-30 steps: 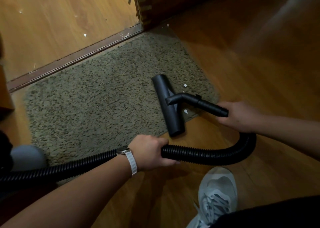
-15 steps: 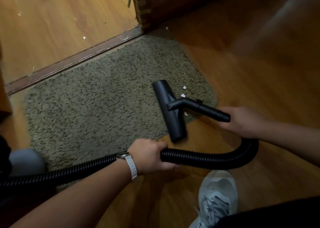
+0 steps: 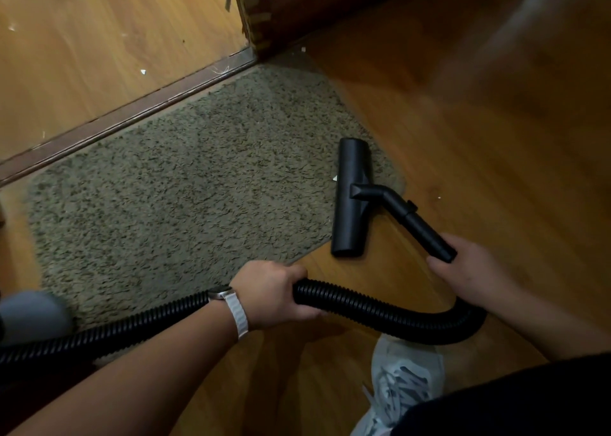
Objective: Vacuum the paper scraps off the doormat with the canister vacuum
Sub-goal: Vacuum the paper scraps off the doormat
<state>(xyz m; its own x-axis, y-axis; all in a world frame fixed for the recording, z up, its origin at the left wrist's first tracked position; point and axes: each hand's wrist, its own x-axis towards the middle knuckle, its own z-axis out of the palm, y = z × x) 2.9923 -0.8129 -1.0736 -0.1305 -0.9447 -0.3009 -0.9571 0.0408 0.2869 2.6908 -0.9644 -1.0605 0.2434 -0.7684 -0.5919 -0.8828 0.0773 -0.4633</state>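
Observation:
A shaggy olive doormat (image 3: 172, 210) lies against the door threshold. The black floor nozzle (image 3: 351, 201) rests across the mat's right edge, its near end on the bare wood. One white paper scrap (image 3: 335, 178) shows on the mat just left of the nozzle. My right hand (image 3: 469, 270) is closed around the end of the black wand (image 3: 420, 227). My left hand (image 3: 274, 295), with a white-strapped watch on the wrist, grips the ribbed black hose (image 3: 380, 310), which loops below the right hand. The grey canister (image 3: 29, 316) peeks in at the lower left.
A wooden threshold strip (image 3: 132, 111) and a door-frame corner (image 3: 258, 15) bound the mat's far side. Small white scraps lie on the floor beyond the threshold (image 3: 142, 72), by the frame (image 3: 303, 49) and right of the mat (image 3: 439, 197). My grey sneaker (image 3: 403, 379) stands below the hose.
The nozzle has swept right and toward me to the mat's right edge, over the spot where the scraps lay. Only one scrap shows there now. Both hands kept their grips.

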